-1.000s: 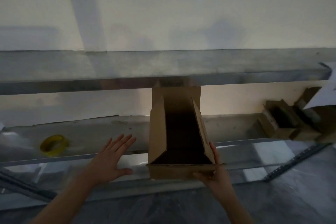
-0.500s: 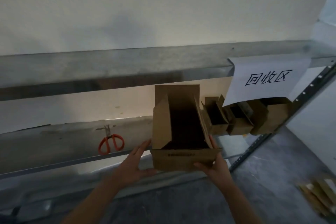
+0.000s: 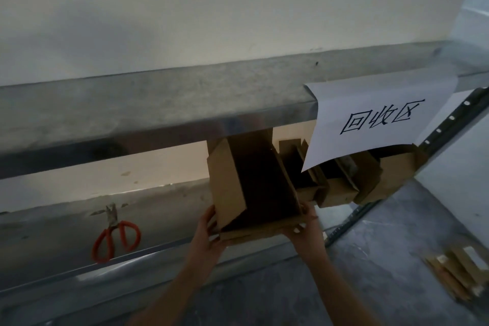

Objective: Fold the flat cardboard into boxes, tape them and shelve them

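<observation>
Both hands, left hand point(image 3: 209, 230) and right hand point(image 3: 304, 222), clamp the open box point(image 3: 254, 188); beyond the fingertips, its flap probably snags the shelved boxes point(image 3: 341, 188).

both hands point(image 3: 211, 233) gripping, arms outstretched

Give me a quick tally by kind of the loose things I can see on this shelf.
Open cardboard box in both hands: 1
Orange-handled scissors: 1
Folded boxes already shelved, partly hidden behind the paper sign: at least 3
Total: at least 5
</observation>
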